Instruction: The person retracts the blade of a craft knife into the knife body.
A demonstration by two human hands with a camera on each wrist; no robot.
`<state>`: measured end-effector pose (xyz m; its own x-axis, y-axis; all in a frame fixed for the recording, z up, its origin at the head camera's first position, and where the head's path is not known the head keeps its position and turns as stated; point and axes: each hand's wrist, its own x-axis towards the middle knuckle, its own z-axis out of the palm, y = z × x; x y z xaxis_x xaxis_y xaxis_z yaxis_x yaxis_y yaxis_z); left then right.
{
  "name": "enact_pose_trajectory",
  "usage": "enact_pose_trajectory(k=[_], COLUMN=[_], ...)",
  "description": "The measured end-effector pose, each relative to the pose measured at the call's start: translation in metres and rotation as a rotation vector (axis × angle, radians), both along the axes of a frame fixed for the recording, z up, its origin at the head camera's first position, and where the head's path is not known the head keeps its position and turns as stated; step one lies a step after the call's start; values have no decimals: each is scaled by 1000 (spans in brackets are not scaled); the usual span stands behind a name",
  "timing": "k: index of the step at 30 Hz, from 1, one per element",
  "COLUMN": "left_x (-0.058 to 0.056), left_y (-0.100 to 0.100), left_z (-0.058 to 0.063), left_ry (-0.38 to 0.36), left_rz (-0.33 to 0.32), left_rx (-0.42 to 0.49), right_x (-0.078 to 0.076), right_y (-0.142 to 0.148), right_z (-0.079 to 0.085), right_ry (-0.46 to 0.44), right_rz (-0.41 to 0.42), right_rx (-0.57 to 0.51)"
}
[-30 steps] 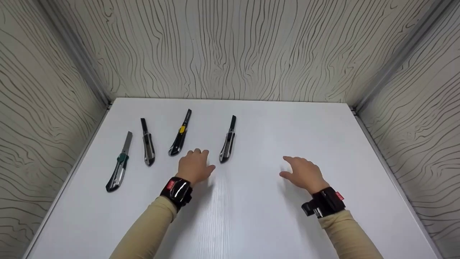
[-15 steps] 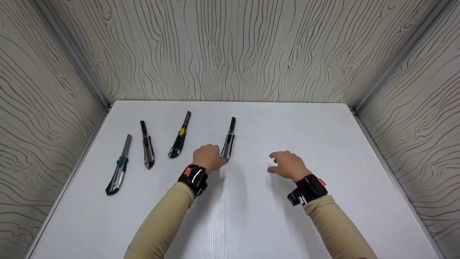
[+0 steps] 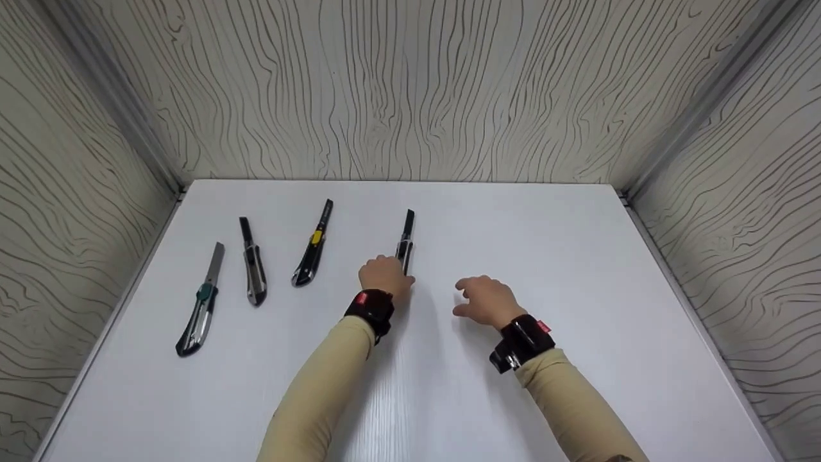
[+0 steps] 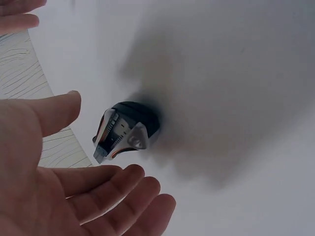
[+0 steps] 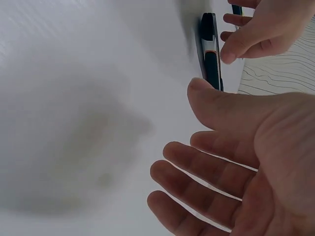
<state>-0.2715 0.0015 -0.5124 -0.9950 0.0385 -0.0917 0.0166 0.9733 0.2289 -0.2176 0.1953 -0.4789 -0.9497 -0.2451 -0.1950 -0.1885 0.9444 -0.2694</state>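
Observation:
My left hand (image 3: 387, 277) hovers at the handle of the rightmost utility knife (image 3: 405, 247), hiding the handle's lower end in the head view. In the left wrist view, this knife (image 4: 127, 130) appears end-on between the spread thumb and fingers (image 4: 110, 196), with a gap visible. My right hand (image 3: 487, 301) holds nothing, its thumb apart from the loosely bent fingers. It is to the right of that knife. The right wrist view shows the knife (image 5: 210, 54) beyond the right thumb, alongside the left hand (image 5: 270, 27).
Further left on the white table (image 3: 577, 269) lie a black utility knife (image 3: 312, 247) with a yellow slider, a grey-and-black one (image 3: 254, 266) and one with a green slider (image 3: 201, 305). Wood-patterned panels (image 3: 410, 90) stand at the back and both sides.
My left hand has moved right, from beside the rightmost utility knife to over its handle. My right hand has shifted left towards it. The knives lie as before; the view has shifted slightly.

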Motion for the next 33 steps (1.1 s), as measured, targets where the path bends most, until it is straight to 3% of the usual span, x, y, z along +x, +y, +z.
enact_pose_trajectory(k=[7,11,20,26,33], left_x=[-5,-5,-7,-8,4], left_y=[8,12,14,10,6], left_z=[-9,-14,-24,-30,-28], left_ry=[-7,42,143,171,238], left_rz=[35,27,57,58,33], left_rx=[-41,-45,33,61,144], right_x=[0,0,1,1,0], right_y=[-5,-4,-3,-4,-3], right_z=[-3,-3,-1,-1,-3], right_ry=[-13,-24,-31,-18,8], right_rz=[-6,-9,-23,-20,-10], right_rx=[6,7,8,9,5])
